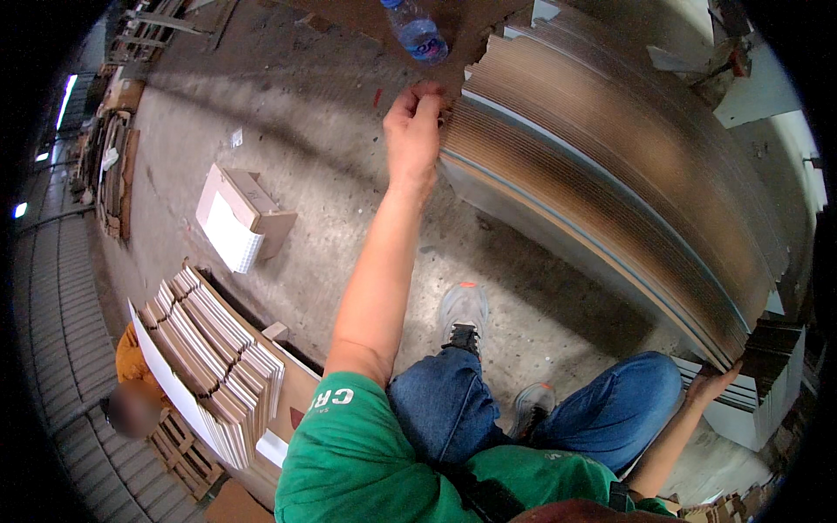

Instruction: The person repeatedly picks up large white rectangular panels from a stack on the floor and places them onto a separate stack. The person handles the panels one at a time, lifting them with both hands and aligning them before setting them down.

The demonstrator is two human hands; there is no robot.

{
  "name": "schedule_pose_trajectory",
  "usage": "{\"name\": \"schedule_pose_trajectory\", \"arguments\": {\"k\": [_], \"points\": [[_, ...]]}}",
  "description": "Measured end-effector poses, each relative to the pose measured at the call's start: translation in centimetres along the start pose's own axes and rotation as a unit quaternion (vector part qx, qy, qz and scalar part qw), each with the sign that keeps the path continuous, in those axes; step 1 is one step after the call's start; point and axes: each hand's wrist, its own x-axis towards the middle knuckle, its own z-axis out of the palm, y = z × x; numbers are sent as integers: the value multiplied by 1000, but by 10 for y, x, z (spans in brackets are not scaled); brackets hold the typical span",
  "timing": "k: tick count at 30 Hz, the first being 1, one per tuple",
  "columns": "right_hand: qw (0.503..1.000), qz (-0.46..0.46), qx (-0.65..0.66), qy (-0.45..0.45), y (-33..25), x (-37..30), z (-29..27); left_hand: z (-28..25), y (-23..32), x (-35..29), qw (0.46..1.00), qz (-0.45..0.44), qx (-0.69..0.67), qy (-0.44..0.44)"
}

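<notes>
While a folded pile of cardboard (pixel 214 357) stands at the far left and a small box (pixel 277 222) sits on the floor just beyond it, the work lies to the right of both. The left hand (pixel 413 131) is curled at the far left corner of the big stack of cardboard sheets (pixel 610 166); whether it pinches any sheet, I cannot tell. Near that hand is a plastic bottle (pixel 417 33), best given some room. A grey shoe (pixel 462 305) is planted in front of the stack, and should stay clear of its lower edge. The stack sweeps across to the right, edges showing. At its near right end the right hand (pixel 711 383) is cupped against the front sheets, its closure hidden, close to a white pile (pixel 750 414). Good handling, I judge, means taking the same sheets at both ends, keeping those ends level and easing evenly so nothing bends.
</notes>
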Motion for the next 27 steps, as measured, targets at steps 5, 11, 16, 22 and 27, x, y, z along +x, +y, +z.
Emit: {"name": "schedule_pose_trajectory", "arguments": {"k": [5,11,16,22,27], "points": [[1000,15,6,7,-3,1,3,8,2,2,997,12,78,0],[1000,3,2,23,-5,-3,9,11,7,-2,997,13,73,-1],[1000,2,6,23,-1,-1,6,8,8,-6,995,15,99,-2],[990,-49,-129,-17,2,18,-22,3,7,-12,997,14,80,2],[891,-291,-349,-23,-91,-36,47,-10,2,-15,999,-12,51,-10]]}}
